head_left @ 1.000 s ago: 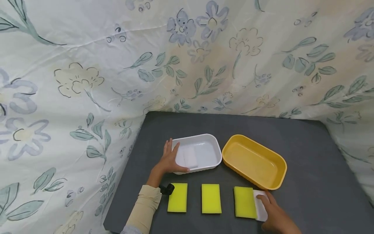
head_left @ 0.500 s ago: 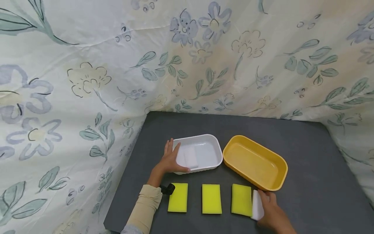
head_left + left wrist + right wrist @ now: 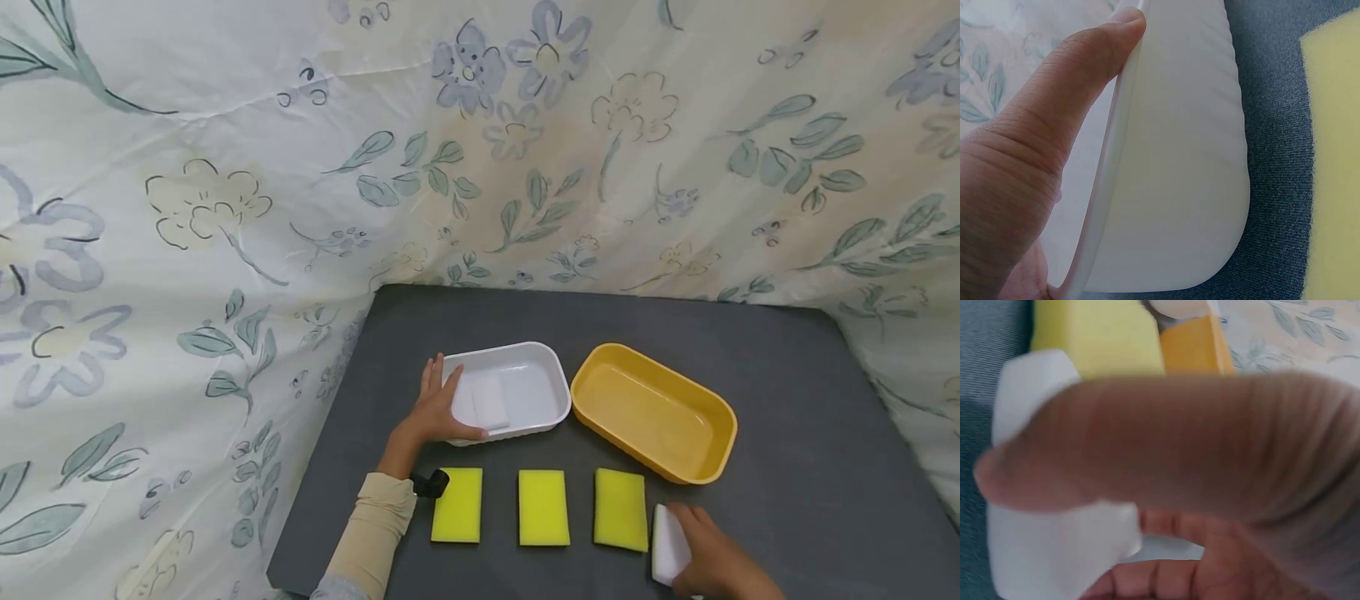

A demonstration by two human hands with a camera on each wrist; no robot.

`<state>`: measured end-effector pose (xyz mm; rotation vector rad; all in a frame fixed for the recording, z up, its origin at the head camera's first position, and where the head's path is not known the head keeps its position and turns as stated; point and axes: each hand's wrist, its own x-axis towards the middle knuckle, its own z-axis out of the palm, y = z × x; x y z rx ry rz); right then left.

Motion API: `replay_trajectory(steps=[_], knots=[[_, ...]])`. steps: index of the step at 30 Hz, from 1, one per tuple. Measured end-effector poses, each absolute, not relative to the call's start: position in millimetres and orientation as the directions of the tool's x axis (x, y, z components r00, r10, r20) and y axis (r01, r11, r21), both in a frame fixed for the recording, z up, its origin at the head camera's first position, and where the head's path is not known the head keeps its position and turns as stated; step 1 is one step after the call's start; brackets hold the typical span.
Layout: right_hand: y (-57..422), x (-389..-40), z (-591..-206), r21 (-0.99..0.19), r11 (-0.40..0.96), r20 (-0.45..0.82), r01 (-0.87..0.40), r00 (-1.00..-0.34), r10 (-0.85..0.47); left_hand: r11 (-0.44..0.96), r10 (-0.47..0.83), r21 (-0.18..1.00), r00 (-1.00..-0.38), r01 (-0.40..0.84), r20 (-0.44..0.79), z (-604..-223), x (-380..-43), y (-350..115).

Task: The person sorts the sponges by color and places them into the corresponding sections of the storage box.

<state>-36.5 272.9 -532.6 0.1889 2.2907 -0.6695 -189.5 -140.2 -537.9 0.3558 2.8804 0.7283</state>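
My left hand (image 3: 437, 414) holds the left end of a white plastic tray (image 3: 536, 387), its thumb on the near rim, as the left wrist view shows, and its fingers at the far side. A white block (image 3: 489, 402) lies in that tray. In my right hand (image 3: 712, 554), at the lower right, is another white block (image 3: 667, 546), standing on its edge. The right wrist view shows the thumb across this white block (image 3: 1041, 550) and the fingers behind it. Just left of it lies a yellow sponge (image 3: 620, 510), with a narrow gap between them.
Two more yellow sponges, a left one (image 3: 459, 505) and a middle one (image 3: 543, 508), lie in the same row on the dark table (image 3: 795, 433). Beyond the right hand stands a yellow tray (image 3: 652, 412), set at an angle. A flowered cloth (image 3: 525, 217) hangs behind and at the sides.
The right hand first pushed the white block against the right yellow sponge, which shifted left and straightened. Then the block tipped onto its edge and moved slightly right, away from it. The left hand stays put.
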Motion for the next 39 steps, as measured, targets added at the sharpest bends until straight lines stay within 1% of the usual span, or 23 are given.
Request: replay_trajectory(steps=[2,6,9,14,17,21,23,26,30,34,39], knots=[[274.2,-36.1,-527.1,-0.421,0.848,-0.696,0.32,-0.714,-0.076,0.85,0.263,0.49,-0.961,0.191,-0.082,-537.4,-189.8,-140.7],[277.1,-34.4,-514.8,-0.478,0.845,-0.634,0.238,-0.76,-0.145,0.867,0.263,0.459,-0.96,0.193,-0.094,-536.6,-190.4,-142.4],[276.0,-36.0,-505.7,-0.517,0.839,-0.592,0.172,-0.78,-0.205,0.876,0.262,0.44,-0.96,0.195,-0.097,-535.7,-190.5,-143.8],[268.2,-45.4,-491.2,-0.587,0.803,-0.551,0.1,-0.776,-0.306,0.868,0.269,0.453,-0.959,0.201,-0.09,-533.7,-190.2,-144.2],[260.7,-52.5,-482.1,-0.659,0.75,-0.502,0.058,-0.776,-0.382,0.872,0.264,0.45,-0.96,0.195,-0.096,-533.4,-190.4,-143.7],[246.6,-59.7,-474.1,-0.713,0.701,-0.446,0.013,-0.78,-0.438,0.874,0.259,0.45,-0.96,0.186,-0.106,-533.4,-189.9,-143.1],[238.6,-63.0,-472.5,-0.713,0.701,-0.42,-0.018,-0.79,-0.447,0.873,0.261,0.452,-0.959,0.185,-0.111,-533.0,-189.5,-142.7],[227.1,-70.7,-470.3,-0.725,0.681,-0.352,-0.101,-0.796,-0.492,0.87,0.261,0.457,-0.959,0.183,-0.111,-533.4,-190.0,-142.6],[211.0,-84.3,-466.0,-0.711,0.676,-0.28,-0.197,-0.802,-0.528,0.858,0.26,0.479,-0.961,0.185,-0.095,-532.7,-190.6,-142.2],[198.6,-97.3,-461.6,-0.683,0.687,-0.236,-0.249,-0.815,-0.53,0.848,0.275,0.492,-0.958,0.199,-0.087,-532.8,-190.6,-141.5],[186.4,-113.6,-464.0,-0.655,0.693,-0.184,-0.301,-0.826,-0.533,0.858,0.269,0.477,-0.958,0.19,-0.102,-533.5,-189.6,-141.1]])
